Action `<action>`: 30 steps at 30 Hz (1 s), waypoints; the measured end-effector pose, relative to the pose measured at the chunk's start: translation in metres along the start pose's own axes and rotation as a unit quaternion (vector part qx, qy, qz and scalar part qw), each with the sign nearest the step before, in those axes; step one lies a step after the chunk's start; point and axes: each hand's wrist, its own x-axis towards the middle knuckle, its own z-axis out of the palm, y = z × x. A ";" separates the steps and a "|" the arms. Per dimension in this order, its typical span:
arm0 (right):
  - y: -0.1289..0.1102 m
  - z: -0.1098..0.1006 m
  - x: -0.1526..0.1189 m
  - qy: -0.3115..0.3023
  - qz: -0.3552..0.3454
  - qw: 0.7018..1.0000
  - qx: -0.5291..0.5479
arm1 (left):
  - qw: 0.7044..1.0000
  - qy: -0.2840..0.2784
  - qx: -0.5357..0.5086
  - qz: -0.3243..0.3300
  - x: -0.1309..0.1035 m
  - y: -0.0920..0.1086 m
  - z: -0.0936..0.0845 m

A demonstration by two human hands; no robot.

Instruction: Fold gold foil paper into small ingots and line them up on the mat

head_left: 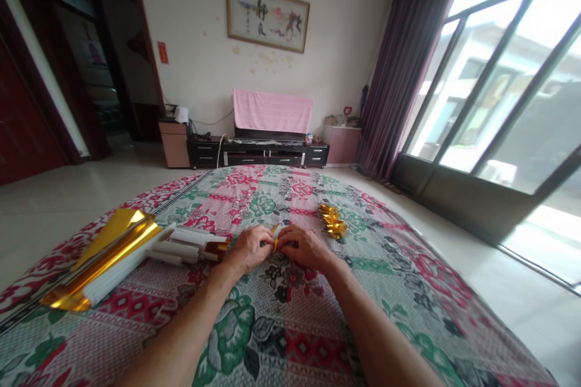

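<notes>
My left hand [249, 248] and my right hand [302, 246] meet over the middle of the table, fingers closed on a small piece of gold paper [275, 239] with a whitish side. Most of the piece is hidden by the fingers. Right of my right hand lies a row of folded gold paper pieces [333, 221]. Beside my left hand are several white paper rolls [179, 246], with a brownish-gold bit at their near end. Farther left rest large gold foil sheets [113, 254], partly curled and showing a white underside.
A flowered cloth [254, 338] in red, green and grey covers the rounded table. Beyond it stand a low black TV cabinet [265, 156] and a pink cloth [272, 110] draped over a screen. Glass doors [490, 91] and a purple curtain [394, 60] are on the right.
</notes>
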 end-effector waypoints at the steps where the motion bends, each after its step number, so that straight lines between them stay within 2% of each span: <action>1: 0.000 -0.001 0.000 -0.008 -0.005 1.000 -0.001 | 1.000 0.000 0.003 0.000 0.000 0.000 0.000; 13: 0.004 0.000 -0.004 -0.005 0.000 1.000 0.007 | 0.999 0.006 0.030 0.019 -0.001 -0.001 0.003; 24: 0.002 0.005 0.001 0.018 0.000 1.000 -0.014 | 0.999 0.003 0.027 0.019 0.000 0.000 -0.002; 30: 0.002 0.010 0.001 0.043 0.024 0.998 -0.025 | 0.999 0.000 0.045 0.006 0.000 0.001 -0.001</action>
